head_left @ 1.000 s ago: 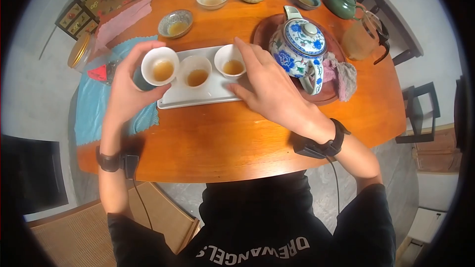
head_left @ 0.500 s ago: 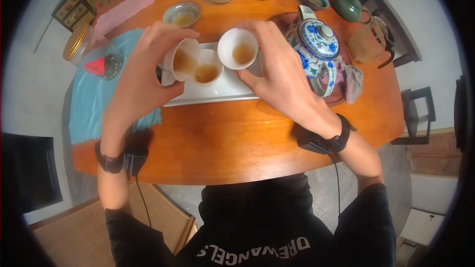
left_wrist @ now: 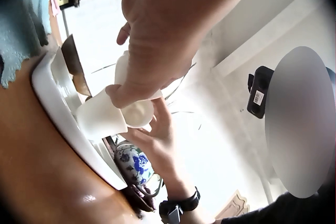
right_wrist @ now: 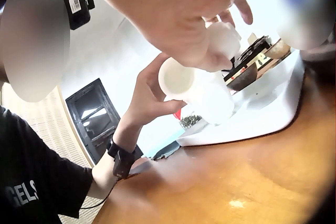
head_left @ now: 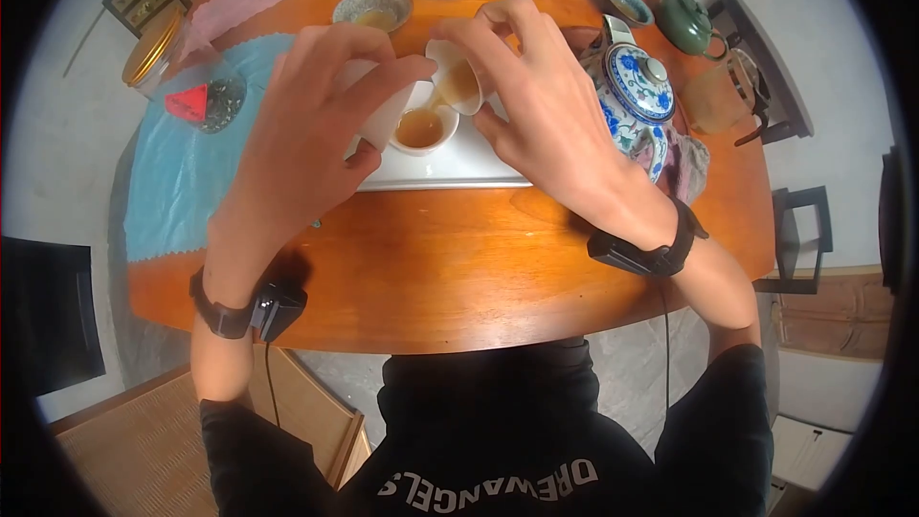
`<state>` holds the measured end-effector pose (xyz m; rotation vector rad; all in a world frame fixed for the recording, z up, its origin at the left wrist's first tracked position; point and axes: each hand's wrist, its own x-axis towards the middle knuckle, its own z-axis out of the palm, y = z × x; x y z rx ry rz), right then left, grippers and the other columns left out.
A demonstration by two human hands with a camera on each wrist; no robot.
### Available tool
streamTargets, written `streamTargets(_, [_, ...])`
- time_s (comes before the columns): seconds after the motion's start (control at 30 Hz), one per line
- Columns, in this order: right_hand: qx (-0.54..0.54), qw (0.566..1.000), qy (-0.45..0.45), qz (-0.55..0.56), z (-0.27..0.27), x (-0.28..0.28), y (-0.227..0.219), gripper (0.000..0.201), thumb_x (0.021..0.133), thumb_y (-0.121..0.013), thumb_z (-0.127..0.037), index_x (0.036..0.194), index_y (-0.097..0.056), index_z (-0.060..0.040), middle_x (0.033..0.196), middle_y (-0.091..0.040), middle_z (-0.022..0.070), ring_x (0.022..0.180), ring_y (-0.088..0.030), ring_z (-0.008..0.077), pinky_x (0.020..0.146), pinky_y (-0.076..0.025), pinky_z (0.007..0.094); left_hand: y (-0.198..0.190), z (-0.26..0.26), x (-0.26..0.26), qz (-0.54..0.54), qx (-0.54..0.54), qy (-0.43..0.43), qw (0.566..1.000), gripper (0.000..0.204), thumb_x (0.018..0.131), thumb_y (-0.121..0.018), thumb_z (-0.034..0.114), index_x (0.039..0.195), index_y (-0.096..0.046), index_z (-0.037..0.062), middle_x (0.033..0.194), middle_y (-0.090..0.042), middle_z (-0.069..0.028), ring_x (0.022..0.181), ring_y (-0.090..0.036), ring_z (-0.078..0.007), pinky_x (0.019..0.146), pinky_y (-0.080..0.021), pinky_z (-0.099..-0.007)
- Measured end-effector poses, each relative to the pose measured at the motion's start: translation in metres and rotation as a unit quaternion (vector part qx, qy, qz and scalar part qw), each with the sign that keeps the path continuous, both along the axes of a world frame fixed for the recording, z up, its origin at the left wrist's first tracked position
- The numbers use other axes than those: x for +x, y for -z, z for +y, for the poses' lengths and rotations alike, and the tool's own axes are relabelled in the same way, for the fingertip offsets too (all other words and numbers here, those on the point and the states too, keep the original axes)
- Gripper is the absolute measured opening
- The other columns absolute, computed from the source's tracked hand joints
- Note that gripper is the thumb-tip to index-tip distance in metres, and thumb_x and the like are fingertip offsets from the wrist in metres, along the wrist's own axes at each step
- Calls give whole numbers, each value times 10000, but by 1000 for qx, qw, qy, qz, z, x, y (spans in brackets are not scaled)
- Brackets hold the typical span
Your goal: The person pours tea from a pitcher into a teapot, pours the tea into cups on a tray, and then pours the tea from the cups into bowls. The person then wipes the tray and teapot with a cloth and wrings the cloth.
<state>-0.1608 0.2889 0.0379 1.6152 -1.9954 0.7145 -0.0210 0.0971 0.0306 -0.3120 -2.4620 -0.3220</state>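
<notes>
So, both your arms reach forward with the wrists bent inward, the hands facing each other over the white tray [head_left: 459, 174]. Your left hand [head_left: 306, 124] pinches a tilted cup [head_left: 383, 124], thumb on the side nearer you and fingers arched over it; your knuckles cover much of it in the head view. Your right hand [head_left: 546, 115] pinches another cup [head_left: 450, 67] between thumb and fingers, tipped toward your left hand, amber liquid at its lip. Just below that lip, between your hands, the middle cup [head_left: 448, 131] stands upright on the tray, holding more of the liquid. The blue-and-white teapot [head_left: 637, 86] is just beyond your right hand's outer side; the blue cloth [head_left: 172, 182] spreads outside your left.
</notes>
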Motion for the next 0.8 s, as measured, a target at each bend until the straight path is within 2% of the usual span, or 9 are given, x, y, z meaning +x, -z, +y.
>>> streamTargets(0.07, [13, 999, 2, 49, -1, 1, -3, 550, 721, -674, 74, 1244, -620, -88, 1130, -530, 155, 1019, -562, 348, 826, -502, 437, 1, 0, 0, 15, -18, -3, 1000, 702, 608, -735, -75, 1267, -669, 158, 1231, -516, -65, 1192, -497, -314, 997, -464, -426])
streamTargets(0.27, [28, 994, -34, 104, -7, -5, -6, 561, 720, -651, 120, 1239, -633, -95, 1160, -529, 141, 1052, -546, 345, 850, -512, 419, 4, -2, -2, 54, -64, 2, 996, 699, 601, -711, -71, 1256, -673, 170, 1227, -529, -53, 1182, -497, -317, 1010, -434, -454])
streamTargets(0.6, [32, 992, -61, 105, -8, -7, -12, 538, 724, -643, 145, 1212, -650, -83, 1184, -530, 143, 1091, -521, 343, 881, -520, 406, 10, -5, -5, 97, -97, 15, 990, 671, 615, -655, -113, 1222, -680, 173, 1233, -545, -44, 1207, -497, -322, 1017, -425, -448])
streamTargets(0.8, [36, 992, -63, 105, -3, -6, -13, 518, 719, -660, 126, 1195, -633, -78, 1219, -526, 149, 1113, -518, 353, 881, -521, 417, 11, -2, -7, 109, -111, 17, 988, 664, 632, -671, -96, 1229, -692, 195, 1224, -559, -43, 1213, -503, -312, 1021, -427, -438])
